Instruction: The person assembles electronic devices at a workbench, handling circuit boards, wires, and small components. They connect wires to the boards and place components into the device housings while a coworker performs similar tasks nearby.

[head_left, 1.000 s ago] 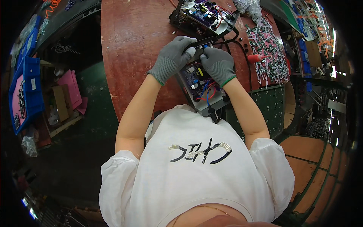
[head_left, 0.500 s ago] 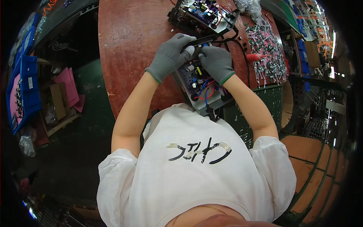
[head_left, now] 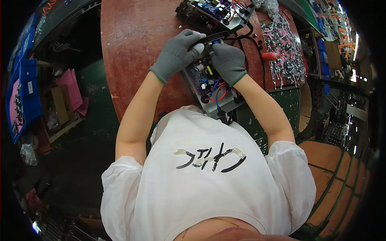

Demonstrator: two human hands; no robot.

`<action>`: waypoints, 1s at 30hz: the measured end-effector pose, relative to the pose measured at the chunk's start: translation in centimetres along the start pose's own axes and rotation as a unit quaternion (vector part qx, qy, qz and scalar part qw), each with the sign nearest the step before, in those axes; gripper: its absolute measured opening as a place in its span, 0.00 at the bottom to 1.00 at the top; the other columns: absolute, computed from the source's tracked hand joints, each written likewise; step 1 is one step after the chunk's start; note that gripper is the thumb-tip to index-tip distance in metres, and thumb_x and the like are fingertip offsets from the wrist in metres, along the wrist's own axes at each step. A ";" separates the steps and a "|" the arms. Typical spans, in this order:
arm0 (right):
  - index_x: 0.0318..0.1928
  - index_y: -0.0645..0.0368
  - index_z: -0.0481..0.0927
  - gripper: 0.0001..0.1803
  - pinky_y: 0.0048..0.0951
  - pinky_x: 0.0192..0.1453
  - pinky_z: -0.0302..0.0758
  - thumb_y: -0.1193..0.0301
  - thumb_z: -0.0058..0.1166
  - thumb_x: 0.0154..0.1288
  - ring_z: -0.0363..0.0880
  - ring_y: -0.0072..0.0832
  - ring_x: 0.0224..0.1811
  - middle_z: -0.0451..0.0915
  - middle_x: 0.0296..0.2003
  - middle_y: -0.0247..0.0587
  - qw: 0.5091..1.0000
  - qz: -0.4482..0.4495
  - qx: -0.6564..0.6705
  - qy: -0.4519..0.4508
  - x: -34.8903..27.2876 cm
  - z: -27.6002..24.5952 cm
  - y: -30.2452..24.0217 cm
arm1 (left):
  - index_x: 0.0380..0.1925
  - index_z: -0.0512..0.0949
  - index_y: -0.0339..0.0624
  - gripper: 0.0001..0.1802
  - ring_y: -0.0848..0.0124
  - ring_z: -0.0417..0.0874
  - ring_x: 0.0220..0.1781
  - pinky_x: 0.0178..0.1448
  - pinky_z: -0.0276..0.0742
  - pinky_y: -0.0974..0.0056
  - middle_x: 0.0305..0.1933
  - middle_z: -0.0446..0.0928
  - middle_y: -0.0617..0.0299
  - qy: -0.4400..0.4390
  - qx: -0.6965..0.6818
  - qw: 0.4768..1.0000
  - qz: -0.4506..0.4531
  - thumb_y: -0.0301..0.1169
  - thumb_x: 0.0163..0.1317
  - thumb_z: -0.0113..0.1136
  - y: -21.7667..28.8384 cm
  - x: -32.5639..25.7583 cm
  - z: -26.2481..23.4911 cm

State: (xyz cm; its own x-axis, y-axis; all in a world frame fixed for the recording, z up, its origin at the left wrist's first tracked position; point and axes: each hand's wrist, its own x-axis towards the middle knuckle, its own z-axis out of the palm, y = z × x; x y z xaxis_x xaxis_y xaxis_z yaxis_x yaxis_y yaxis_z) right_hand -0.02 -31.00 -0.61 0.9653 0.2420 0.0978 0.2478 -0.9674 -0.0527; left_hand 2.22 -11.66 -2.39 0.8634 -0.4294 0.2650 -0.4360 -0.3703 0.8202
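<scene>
An open electronic device (head_left: 207, 78) with a purple circuit board, a metal base and red and blue wires lies on the table in front of me. At its far end is a black end panel (head_left: 214, 37). My left hand (head_left: 173, 56), in a grey glove, is closed on the panel's left part, thumb on the near side. My right hand (head_left: 228, 61), gloved alike, is closed at the panel's near side, beside a small blue part (head_left: 216, 41). Its fingertips are partly hidden, so what they pinch cannot be made out.
Beyond my hands stands a second open device (head_left: 213, 14) on the red table (head_left: 132, 52). To the right lie black cables (head_left: 253, 42), a red bottle with a pointed tip (head_left: 269, 56) and a heap of small wired parts (head_left: 283, 48). A blue bin (head_left: 30, 98) is at the far left.
The black end panel shows more of its length and has shifted slightly away from me. Both hands stay at it, with the right fingers slightly lower against it. The whole view has shifted a little.
</scene>
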 end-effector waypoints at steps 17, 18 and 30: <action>0.43 0.52 0.85 0.12 0.38 0.44 0.78 0.62 0.59 0.63 0.83 0.40 0.39 0.83 0.37 0.42 0.966 -0.018 0.256 -0.032 -2.6 -4.3 1.9 | 0.49 0.81 0.49 0.22 0.60 0.83 0.40 0.40 0.81 0.59 0.48 0.75 0.55 0.161 0.115 0.979 0.048 0.21 0.51 0.60 3.5 -6.7 -0.3; 0.43 0.52 0.85 0.12 0.37 0.43 0.78 0.62 0.59 0.63 0.83 0.39 0.38 0.83 0.36 0.41 0.975 -0.056 0.212 -0.033 -2.4 -4.1 1.4 | 0.49 0.81 0.50 0.23 0.60 0.83 0.39 0.39 0.80 0.59 0.49 0.74 0.55 0.155 0.140 0.975 0.072 0.21 0.51 0.60 4.0 -6.7 -0.3; 0.42 0.52 0.83 0.09 0.38 0.43 0.79 0.66 0.58 0.63 0.83 0.38 0.39 0.81 0.37 0.39 0.966 -0.159 0.205 -0.001 -1.6 -3.6 0.0 | 0.38 0.83 0.40 0.09 0.68 0.83 0.41 0.45 0.79 0.67 0.44 0.81 0.60 0.177 -0.149 0.972 -0.050 0.18 0.57 0.66 2.7 -9.8 1.7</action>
State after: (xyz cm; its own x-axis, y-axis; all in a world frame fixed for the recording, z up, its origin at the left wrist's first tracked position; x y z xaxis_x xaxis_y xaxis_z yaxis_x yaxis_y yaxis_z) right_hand -1.81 -31.64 2.79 0.8353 0.5224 0.1711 0.5426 -0.7334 -0.4095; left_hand -7.79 -9.85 -3.66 0.9538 -0.0731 0.2915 -0.2986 -0.1186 0.9470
